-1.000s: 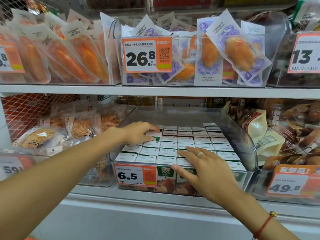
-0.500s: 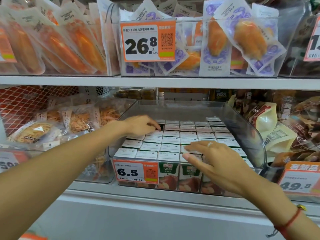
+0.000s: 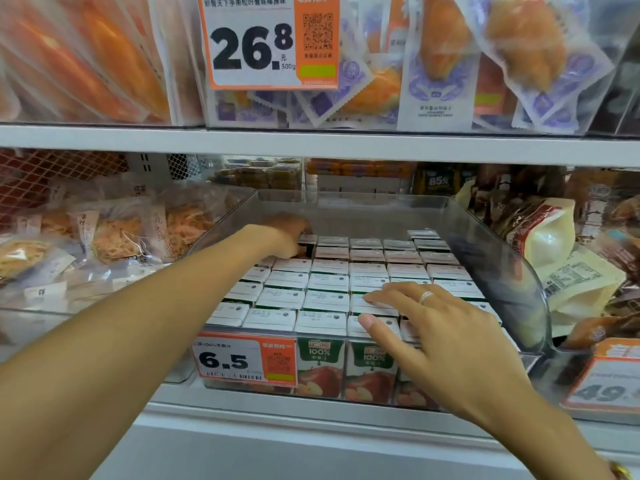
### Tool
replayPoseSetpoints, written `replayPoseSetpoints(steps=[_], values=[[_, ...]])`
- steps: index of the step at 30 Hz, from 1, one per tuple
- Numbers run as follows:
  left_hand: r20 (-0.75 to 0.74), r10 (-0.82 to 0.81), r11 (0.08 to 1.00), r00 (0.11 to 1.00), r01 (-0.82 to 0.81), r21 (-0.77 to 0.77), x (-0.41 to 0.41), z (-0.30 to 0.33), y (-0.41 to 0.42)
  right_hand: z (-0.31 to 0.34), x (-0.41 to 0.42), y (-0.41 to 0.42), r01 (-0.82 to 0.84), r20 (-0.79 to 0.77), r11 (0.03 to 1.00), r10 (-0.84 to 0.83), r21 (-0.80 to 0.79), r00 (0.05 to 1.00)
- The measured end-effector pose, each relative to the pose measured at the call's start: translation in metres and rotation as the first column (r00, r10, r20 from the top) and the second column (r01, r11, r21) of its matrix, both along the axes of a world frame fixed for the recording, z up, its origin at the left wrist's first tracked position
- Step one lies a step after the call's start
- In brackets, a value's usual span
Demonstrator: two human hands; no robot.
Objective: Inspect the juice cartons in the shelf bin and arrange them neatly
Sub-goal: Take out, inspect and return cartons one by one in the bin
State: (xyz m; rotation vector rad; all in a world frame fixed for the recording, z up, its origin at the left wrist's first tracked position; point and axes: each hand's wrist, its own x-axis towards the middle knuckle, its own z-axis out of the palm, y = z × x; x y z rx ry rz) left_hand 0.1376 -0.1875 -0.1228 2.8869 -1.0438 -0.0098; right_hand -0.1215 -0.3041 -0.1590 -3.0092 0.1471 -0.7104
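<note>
A: From the head camera, where are the juice cartons [image 3: 329, 282]?

B: Under both hands, packed upright in tight rows inside the clear shelf bin [image 3: 512, 271]. Their white tops make a grid; the front row shows apple pictures and "100%" through the front wall, just below the right hand.

A: What is the left hand [image 3: 282, 235] doing?

B: It reaches deep to the bin's back left corner, wrist bent down, fingers curled over the tops of the cartons there. The fingertips dip out of sight beside a dark gap in the rows, so I cannot tell whether it grips a carton or only presses on it.

A: And the right hand [image 3: 436, 323]?

B: Nearer the front, palm down, fingers spread wide and flat, holding nothing. The fingertips rest on or just above the carton tops of the second and third rows from the front; the thumb lies across the front row. A ring [image 3: 426, 296] sits on one finger.

A: Anything around the hands?

B: An orange price tag [image 3: 244, 360] reading 6.5 hangs on the bin's front, below and between the two forearms. Left of the left arm lie clear snack packs [image 3: 114, 233]. Right of the right hand, past the bin's wall, sit brown and cream bags [image 3: 550, 244]. Above both hands, on the upper shelf, hangs a 26.8 tag [image 3: 268, 41]
</note>
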Motion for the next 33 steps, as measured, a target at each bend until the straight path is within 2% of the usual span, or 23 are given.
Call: replayPoseSetpoints(steps=[3, 9, 12, 15, 20, 24, 26, 27, 28, 30, 31, 33], values=[[0.055, -0.039, 0.999, 0.998, 0.037, 0.029, -0.003, 0.004, 0.004, 0.001, 0.000, 0.000, 0.007, -0.004, 1.000, -0.007, -0.004, 1.000], [0.355, -0.078, 0.992, 0.932, 0.109, -0.069, -0.036, 0.023, 0.028, 0.003, 0.000, -0.001, -0.011, -0.036, 1.000, 0.011, -0.004, 0.999], [0.486, -0.059, 0.971, 0.872, 0.162, -0.173, -0.068, 0.032, 0.044, 0.003, 0.000, -0.001, -0.019, -0.041, 1.000, 0.019, 0.000, 0.999], [0.508, -0.012, 0.930, 0.861, 0.196, -0.311, -0.103, 0.035, 0.062, 0.003, 0.001, -0.001, -0.017, -0.048, 1.000, 0.016, -0.025, 0.999], [0.311, 0.005, 0.778, 0.950, 0.192, -0.599, -0.167, 0.023, 0.102, 0.005, 0.000, -0.002, -0.026, -0.086, 1.000, 0.026, -0.006, 0.996], [0.161, -0.021, 0.684, 0.987, 0.132, -0.718, -0.211, 0.014, 0.130, 0.018, -0.007, 0.012, -0.033, -0.147, 0.997, 0.044, 0.076, 0.988], [0.100, -0.042, 0.629, 0.994, 0.104, -0.770, -0.227, 0.011, 0.142, 0.024, -0.014, 0.030, -0.074, -0.095, 0.991, 0.085, 0.116, 0.992], [0.061, -0.045, 0.602, 0.997, 0.076, -0.795, -0.233, 0.009, 0.147, 0.026, -0.019, 0.041, -0.113, -0.050, 0.973, 0.125, 0.199, 0.991], [0.003, -0.049, 0.572, 0.999, 0.031, -0.820, -0.238, 0.006, 0.150, 0.029, -0.024, 0.054, -0.149, -0.004, 0.929, 0.160, 0.339, 0.987], [-0.176, -0.092, 0.500, 0.980, -0.107, -0.859, -0.246, 0.002, 0.154, 0.033, -0.034, 0.078, -0.200, 0.065, 0.734, 0.209, 0.649, 0.976], [-0.267, -0.129, 0.472, 0.955, -0.178, -0.863, -0.248, 0.000, 0.155, 0.033, -0.038, 0.088, -0.222, 0.084, 0.630, 0.241, 0.744, 0.967], [-0.408, -0.192, 0.430, 0.893, -0.297, -0.852, -0.250, -0.004, 0.158, 0.031, -0.045, 0.103, -0.238, 0.086, 0.518, 0.299, 0.822, 0.950]])
